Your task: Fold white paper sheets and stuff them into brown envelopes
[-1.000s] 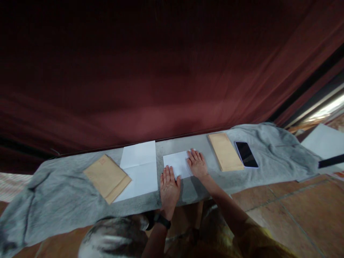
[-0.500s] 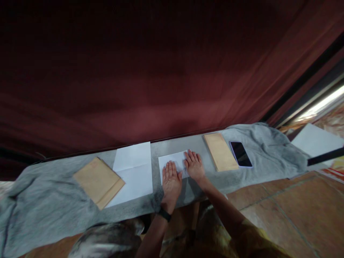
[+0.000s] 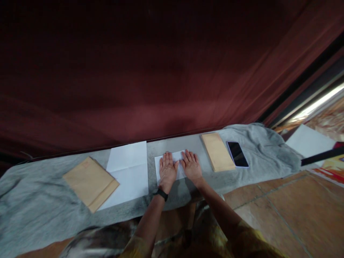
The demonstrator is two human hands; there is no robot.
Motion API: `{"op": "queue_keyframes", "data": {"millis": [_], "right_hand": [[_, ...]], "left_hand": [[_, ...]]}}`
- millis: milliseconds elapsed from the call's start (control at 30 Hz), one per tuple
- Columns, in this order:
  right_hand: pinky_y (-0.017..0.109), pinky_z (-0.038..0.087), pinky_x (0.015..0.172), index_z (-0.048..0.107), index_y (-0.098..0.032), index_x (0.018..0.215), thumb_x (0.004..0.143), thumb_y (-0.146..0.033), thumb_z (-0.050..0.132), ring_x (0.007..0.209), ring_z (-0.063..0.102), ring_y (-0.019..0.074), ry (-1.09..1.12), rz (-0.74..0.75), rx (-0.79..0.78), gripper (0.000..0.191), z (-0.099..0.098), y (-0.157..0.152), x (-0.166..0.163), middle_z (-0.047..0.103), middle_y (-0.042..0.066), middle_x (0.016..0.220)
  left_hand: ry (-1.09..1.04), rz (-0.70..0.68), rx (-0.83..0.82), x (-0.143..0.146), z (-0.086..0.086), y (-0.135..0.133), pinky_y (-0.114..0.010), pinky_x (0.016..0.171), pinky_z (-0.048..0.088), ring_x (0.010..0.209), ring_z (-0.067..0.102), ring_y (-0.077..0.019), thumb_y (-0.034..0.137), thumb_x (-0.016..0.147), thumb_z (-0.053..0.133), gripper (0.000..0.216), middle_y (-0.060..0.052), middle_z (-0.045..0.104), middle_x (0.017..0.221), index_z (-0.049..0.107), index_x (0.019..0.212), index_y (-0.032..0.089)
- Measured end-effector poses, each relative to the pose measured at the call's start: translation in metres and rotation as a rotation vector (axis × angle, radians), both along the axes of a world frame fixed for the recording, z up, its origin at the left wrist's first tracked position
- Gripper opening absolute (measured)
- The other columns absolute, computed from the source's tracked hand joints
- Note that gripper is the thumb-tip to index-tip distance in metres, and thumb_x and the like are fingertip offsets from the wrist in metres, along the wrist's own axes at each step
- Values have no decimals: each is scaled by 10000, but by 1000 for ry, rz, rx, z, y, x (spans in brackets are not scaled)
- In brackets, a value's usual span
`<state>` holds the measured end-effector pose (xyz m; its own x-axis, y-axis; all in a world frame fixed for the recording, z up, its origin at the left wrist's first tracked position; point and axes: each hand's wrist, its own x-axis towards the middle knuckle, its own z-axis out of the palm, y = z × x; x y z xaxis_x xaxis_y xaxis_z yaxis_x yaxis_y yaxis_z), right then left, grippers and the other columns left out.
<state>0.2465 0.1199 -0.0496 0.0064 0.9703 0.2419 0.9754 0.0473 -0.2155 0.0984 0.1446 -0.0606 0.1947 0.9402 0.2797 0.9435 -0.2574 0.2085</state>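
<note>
A small white sheet of paper (image 3: 157, 167), apparently folded, lies on the grey cloth (image 3: 172, 199) in front of me. Flat on its left and middle part rests my left hand (image 3: 168, 171), fingers stretched out and a black band on the wrist. My right hand (image 3: 191, 167) lies palm down over the paper's right end, its fingers spread. The two thumbs are close together. Much of the paper is hidden beneath both hands. Left of it, white sheets (image 3: 130, 173) with a crease across them lie partly under a stack of brown envelopes (image 3: 90, 182).
On the right, another stack of brown envelopes (image 3: 218, 152) lies beside a phone (image 3: 238, 154) with a dark screen. A dark red surface (image 3: 161, 89) rises along the cloth's back edge. At far right are a white sheet (image 3: 309, 141) and a black bar (image 3: 322, 156). Tiled floor (image 3: 290, 208) shows below.
My left hand has slid up and further over the paper, nearer my right hand. The right hand stays at the paper's right end. The whole view has shifted slightly.
</note>
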Motion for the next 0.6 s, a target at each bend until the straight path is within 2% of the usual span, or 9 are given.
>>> {"op": "queue_keyframes", "data": {"millis": [100,233,433,600], "right_hand": [[489,235,1185,443,-193,1514,1056,-382,352,1431,395,287,4,-1,5,504,0,0,0,414,111,1581],[484,240,1186,432,-191,1521,1057,-376,353,1438,385,285,4,3,9,506,1,-1,0,413,108,1582],[500,238,1184,422,-193,1526,1050,-359,366,1432,391,283,0,3,1,508,1,-1,0,399,115,1588],[485,245,1178,454,-169,1505,1046,-358,368,1422,404,285,-1,-14,39,503,-1,-2,0,441,122,1564]], "left_hand": [[-2,28,4,-7,0,2,-511,1226,238,1496,318,-285,430,1027,338,623,-199,379,1577,369,1526,58],[-2,71,25,-17,3,-8,-511,1226,240,1502,298,-301,432,1035,324,642,-232,352,1580,356,1522,14],[-35,98,93,-31,7,-41,-533,1193,314,1491,319,-324,469,1039,344,663,-241,354,1576,317,1546,42],[-44,99,115,-43,4,-73,-555,1188,322,1483,332,-339,461,1034,384,647,-232,368,1575,340,1540,62]]}}
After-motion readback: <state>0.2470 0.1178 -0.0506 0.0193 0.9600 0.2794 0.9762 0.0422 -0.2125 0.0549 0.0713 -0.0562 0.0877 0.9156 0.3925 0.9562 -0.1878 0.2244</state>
